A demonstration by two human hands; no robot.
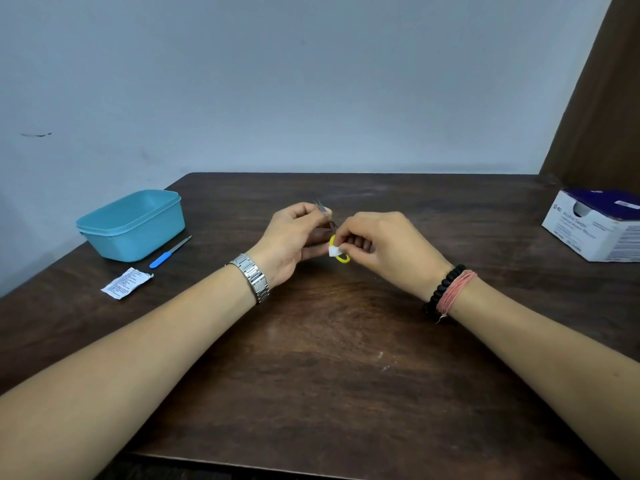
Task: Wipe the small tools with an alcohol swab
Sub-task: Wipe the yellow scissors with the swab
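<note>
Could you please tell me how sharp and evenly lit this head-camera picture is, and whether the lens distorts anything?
In the head view the light is soft and even, with no harsh glare on the table; the wide lens bows the forearms and edges outward; the swab box at the right edge is cropped and its print is blurred; the small scissors between the left hand and right hand are soft and partly hidden.

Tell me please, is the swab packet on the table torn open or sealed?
Torn open: the packet lies flat with one ragged end beside the blue tub.

Both hands (332, 237) hold yellow-handled scissors (337, 249) and white swab (333, 251) above table (329, 358).
</note>
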